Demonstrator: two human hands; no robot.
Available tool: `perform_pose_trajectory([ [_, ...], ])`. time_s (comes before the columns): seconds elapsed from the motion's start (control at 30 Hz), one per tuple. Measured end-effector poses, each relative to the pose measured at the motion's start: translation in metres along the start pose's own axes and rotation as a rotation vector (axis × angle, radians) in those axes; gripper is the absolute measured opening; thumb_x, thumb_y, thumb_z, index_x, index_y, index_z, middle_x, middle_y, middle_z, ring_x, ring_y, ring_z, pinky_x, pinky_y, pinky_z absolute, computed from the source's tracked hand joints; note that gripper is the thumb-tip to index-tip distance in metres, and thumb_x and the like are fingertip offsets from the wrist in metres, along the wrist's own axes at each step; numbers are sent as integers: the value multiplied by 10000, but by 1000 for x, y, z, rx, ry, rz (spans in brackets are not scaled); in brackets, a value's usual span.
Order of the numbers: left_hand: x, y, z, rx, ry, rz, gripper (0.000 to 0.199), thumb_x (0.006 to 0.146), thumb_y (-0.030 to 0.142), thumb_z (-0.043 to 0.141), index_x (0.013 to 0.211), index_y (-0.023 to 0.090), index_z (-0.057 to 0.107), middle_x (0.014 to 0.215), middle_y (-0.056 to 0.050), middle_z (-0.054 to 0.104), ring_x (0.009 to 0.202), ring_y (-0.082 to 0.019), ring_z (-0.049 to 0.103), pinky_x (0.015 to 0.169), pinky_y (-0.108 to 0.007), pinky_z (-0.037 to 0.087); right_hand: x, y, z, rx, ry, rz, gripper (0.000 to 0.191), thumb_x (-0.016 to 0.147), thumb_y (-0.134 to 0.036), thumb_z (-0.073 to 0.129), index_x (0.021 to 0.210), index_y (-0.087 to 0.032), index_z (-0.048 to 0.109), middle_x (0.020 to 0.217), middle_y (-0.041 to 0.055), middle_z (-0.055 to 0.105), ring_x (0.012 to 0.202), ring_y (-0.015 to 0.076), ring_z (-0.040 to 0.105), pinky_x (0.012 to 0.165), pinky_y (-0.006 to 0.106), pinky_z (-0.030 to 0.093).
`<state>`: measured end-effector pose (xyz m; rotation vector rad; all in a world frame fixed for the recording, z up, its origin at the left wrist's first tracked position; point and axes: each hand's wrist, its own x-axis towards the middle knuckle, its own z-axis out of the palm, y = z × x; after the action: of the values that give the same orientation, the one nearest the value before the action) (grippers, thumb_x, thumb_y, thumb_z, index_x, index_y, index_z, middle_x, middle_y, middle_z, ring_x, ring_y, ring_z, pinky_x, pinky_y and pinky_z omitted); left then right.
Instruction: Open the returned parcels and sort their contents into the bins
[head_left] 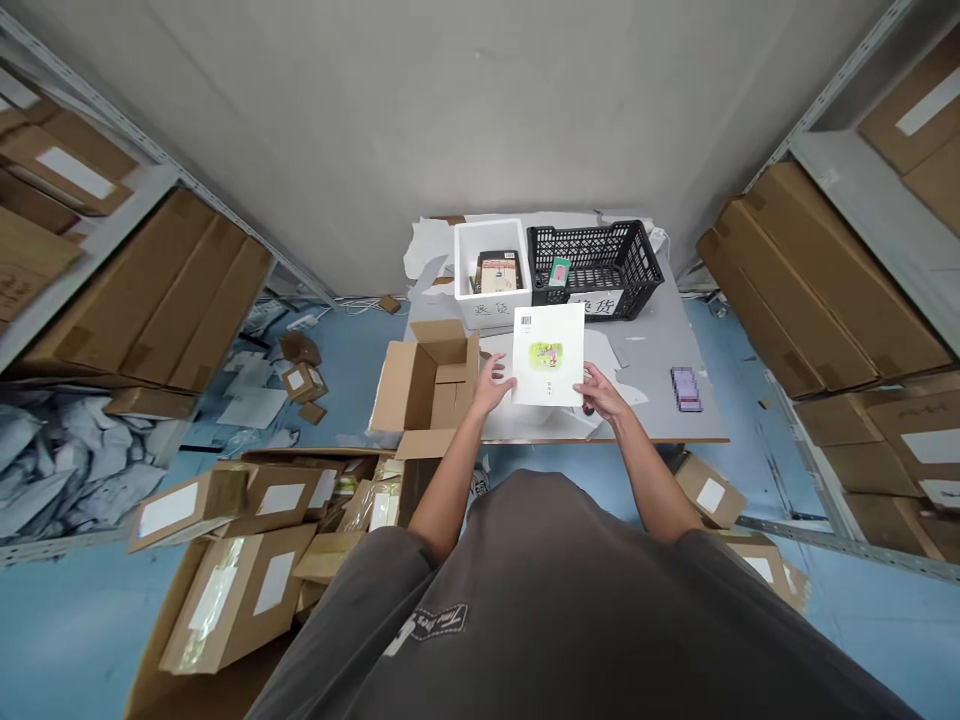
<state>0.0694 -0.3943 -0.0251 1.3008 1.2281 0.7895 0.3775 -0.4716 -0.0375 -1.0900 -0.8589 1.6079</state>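
A thin white book (548,385) with a small green picture and a barcode is held up over the table, its barcode side facing me. My right hand (602,392) grips its lower right corner, thumb on the face. My left hand (491,384) is beside the book's left edge, fingers apart, apparently not gripping it. Just left of that hand stands an open cardboard box (418,385). Behind the book are a white bin (491,312) with several books in it and a black plastic crate (646,290) with a small green item inside.
The table (694,420) bears paper scraps and a purple object (685,389) at the right. A large carton of parcels (240,600) stands on the floor at my left. Shelves (877,190) with cartons flank both sides, and a wall rises behind the table.
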Motion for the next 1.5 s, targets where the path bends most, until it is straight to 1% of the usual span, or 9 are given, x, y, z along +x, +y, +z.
perform_pose_trajectory([
  [0.17, -4, 39, 33, -9, -258, 156, 1084, 805, 446, 970, 1751, 306, 461, 1690, -182, 537, 1493, -371, 567, 1179, -513, 552, 14, -26, 23, -171, -62, -134, 719, 775, -444, 945, 1403, -329, 614, 1264, 56, 828, 977, 256, 799, 784, 369, 684],
  [0.27, -6, 52, 62, -51, -162, 165, 1267, 789, 433, 983, 1834, 305, 280, 1813, -189, 384, 1648, -406, 405, 1281, -550, 467, 22, -28, 44, -312, -94, -206, 656, 830, -461, 880, 1418, -306, 636, 1306, 89, 805, 1057, 288, 786, 797, 395, 686],
  [0.37, -7, 57, 73, -122, -48, 177, 1285, 820, 358, 940, 1855, 335, 178, 1809, -179, 389, 1576, -378, 512, 1287, -555, 465, 25, -22, 68, -419, -51, -330, 608, 865, -435, 814, 1432, -284, 656, 1389, 120, 759, 1233, 326, 741, 843, 403, 681],
  [0.53, -6, 66, 52, -279, -95, 224, 1212, 838, 231, 829, 1843, 399, 174, 1780, -152, 440, 1390, -303, 666, 1154, -482, 575, 16, -25, 87, -490, -54, -360, 667, 868, -430, 827, 1505, -318, 664, 1623, 127, 592, 1424, 347, 616, 879, 413, 688],
  [0.8, -14, 64, -8, -510, -359, 59, 1175, 815, 294, 903, 1808, 388, 283, 1607, -133, 642, 1315, -295, 721, 990, -368, 643, 25, -54, 22, -316, 231, -190, 815, 692, -431, 996, 1427, -350, 654, 1477, 94, 685, 1353, 338, 647, 1072, 511, 628],
  [0.93, -23, 53, -14, -570, -399, 24, 1221, 807, 317, 950, 1817, 366, 266, 1586, -139, 667, 1362, -316, 712, 1092, -429, 622, 25, -54, 17, -71, 147, 20, 797, 646, -386, 1005, 1334, -331, 608, 1281, 64, 798, 1178, 330, 771, 972, 502, 667],
  [1.1, -18, 47, -18, -541, -352, 14, 1185, 813, 329, 948, 1807, 367, 304, 1551, -135, 677, 1326, -308, 716, 1096, -455, 615, 15, -62, 26, 66, 10, -19, 680, 702, -400, 983, 1250, -320, 588, 1249, 54, 847, 1182, 338, 806, 994, 522, 681],
  [1.23, -9, 57, -23, -273, -9, 86, 994, 800, 310, 960, 1700, 313, 539, 1509, -140, 663, 1255, -287, 701, 1122, -462, 585, 18, -74, 27, 12, 109, -118, 726, 688, -401, 994, 1281, -326, 583, 1186, 40, 861, 1132, 338, 820, 970, 522, 691],
  [1.5, -1, 86, 58, -240, -51, 251, 1050, 795, 315, 982, 1731, 299, 506, 1727, -142, 512, 1603, -393, 462, 1307, -507, 430, 29, -68, 94, -280, 120, -380, 625, 774, -399, 915, 1356, -319, 702, 1300, 83, 798, 1241, 323, 753, 1087, 494, 648],
])
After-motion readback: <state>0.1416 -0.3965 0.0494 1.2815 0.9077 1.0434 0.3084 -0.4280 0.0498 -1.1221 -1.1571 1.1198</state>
